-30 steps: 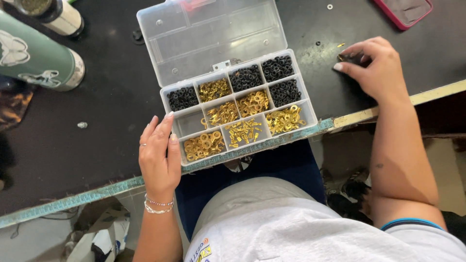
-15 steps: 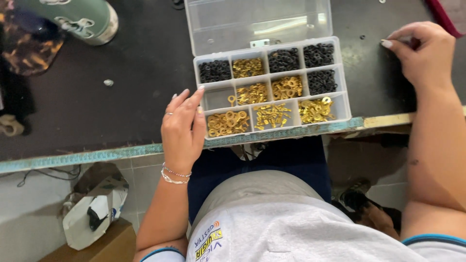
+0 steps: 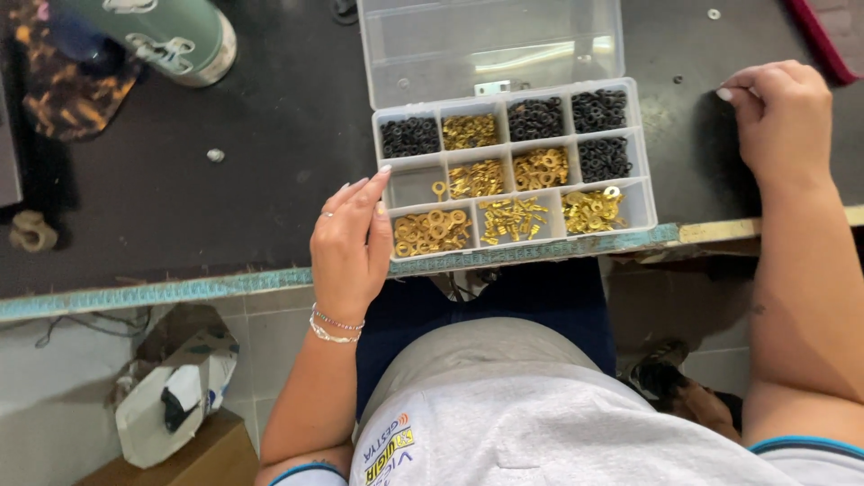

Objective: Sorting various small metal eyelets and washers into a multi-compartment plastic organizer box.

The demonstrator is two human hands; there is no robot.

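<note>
I see a green bottle (image 3: 175, 36) lying at the far left of the dark table (image 3: 270, 135), with a small washer (image 3: 215, 155) loose between it and the clear compartment box (image 3: 643, 211). The box sits at the table's near edge, lid open, its cells holding black rings (image 3: 410, 137) and gold terminals (image 3: 509, 219). My left hand (image 3: 349, 250) rests against the box's left wall, fingers loose, gripping nothing. My right hand (image 3: 781, 119) lies curled on the table right of the box; whether it holds anything, I cannot tell.
</note>
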